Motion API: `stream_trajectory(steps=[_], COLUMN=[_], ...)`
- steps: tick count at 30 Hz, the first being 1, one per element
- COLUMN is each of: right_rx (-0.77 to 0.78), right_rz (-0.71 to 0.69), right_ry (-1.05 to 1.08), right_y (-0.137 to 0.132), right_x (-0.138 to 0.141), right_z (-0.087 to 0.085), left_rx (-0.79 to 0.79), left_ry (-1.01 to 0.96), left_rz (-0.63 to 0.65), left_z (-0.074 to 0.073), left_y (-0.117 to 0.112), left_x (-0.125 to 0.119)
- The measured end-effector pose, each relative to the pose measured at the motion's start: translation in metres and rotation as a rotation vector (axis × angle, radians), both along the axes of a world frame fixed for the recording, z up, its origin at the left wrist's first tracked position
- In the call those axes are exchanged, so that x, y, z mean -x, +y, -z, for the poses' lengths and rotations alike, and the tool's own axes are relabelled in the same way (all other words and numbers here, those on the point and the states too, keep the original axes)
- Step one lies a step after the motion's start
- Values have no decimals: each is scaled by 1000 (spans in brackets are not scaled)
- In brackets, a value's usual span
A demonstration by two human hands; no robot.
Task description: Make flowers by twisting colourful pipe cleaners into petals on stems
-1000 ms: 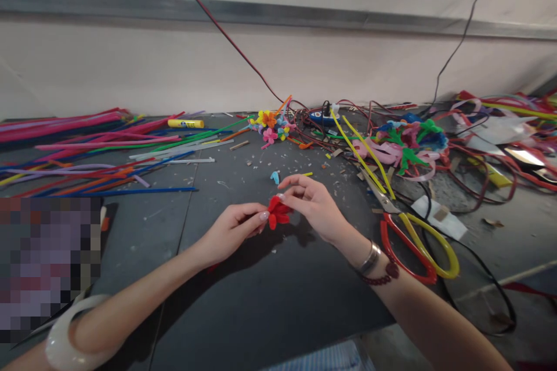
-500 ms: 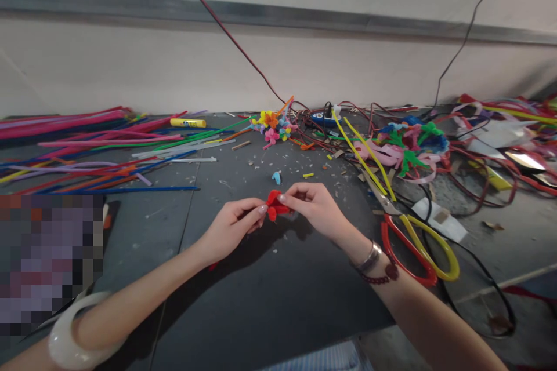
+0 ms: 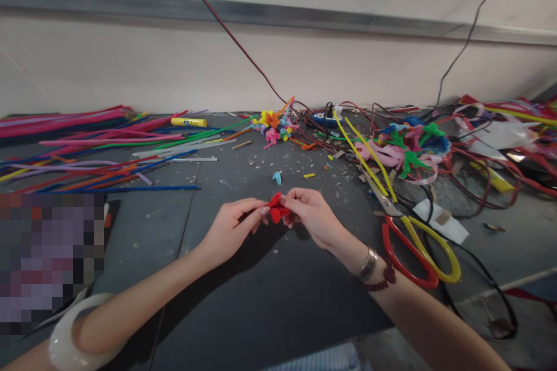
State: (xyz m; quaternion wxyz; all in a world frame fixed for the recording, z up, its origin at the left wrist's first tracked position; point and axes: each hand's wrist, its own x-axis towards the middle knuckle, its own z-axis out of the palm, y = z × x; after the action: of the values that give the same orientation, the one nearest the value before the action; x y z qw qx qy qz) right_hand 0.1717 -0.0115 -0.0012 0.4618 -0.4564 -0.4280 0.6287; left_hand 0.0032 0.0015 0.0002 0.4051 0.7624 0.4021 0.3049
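Observation:
Between my two hands, above the dark table [image 3: 261,307], is a red pipe-cleaner flower [image 3: 275,215] with looped petals. My left hand [image 3: 232,226] pinches its left side between thumb and fingertips. From the other side, my right hand [image 3: 311,214] pinches a petal, the remaining fingers curled underneath. Parts of the flower are covered by the fingertips. Just beyond it lie a small light-blue piece [image 3: 277,177] and a short yellow bit [image 3: 308,175].
Scissors with red and yellow handles [image 3: 409,252] lie right of my right forearm. Pipe cleaners [image 3: 108,142] spread across the left. Small colourful flowers [image 3: 272,124], a blue power strip [image 3: 326,120] and tangled cables line the back. A pile of pipe-cleaner pieces [image 3: 404,148] sits right.
My right hand has shifted slightly down and turned a little around the red flower, whose petals now sit at a different angle. Both hands still hold it.

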Motion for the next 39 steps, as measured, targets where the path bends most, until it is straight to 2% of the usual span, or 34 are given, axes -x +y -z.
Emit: stream_trajectory(steps=[8, 15, 24, 33, 39], right_rx=[-37, -45, -115, -123, -64], right_rz=[49, -18, -84, -108, -70], right_ry=[36, -9, -39, -13, 44], right_y=[-1, -1, -1, 1, 1], right_x=[4, 1, -4, -7, -8], right_z=[2, -2, -4, -1, -2], left_rx=[103, 37, 20, 204, 360], left_ry=[1, -48, -95, -181, -282], left_rz=[70, -65, -108, -19, -5], left_z=[2, 3, 3, 5, 6], left_y=[1, 2, 1, 4, 6], left_x=[-1, 1, 1, 2, 1])
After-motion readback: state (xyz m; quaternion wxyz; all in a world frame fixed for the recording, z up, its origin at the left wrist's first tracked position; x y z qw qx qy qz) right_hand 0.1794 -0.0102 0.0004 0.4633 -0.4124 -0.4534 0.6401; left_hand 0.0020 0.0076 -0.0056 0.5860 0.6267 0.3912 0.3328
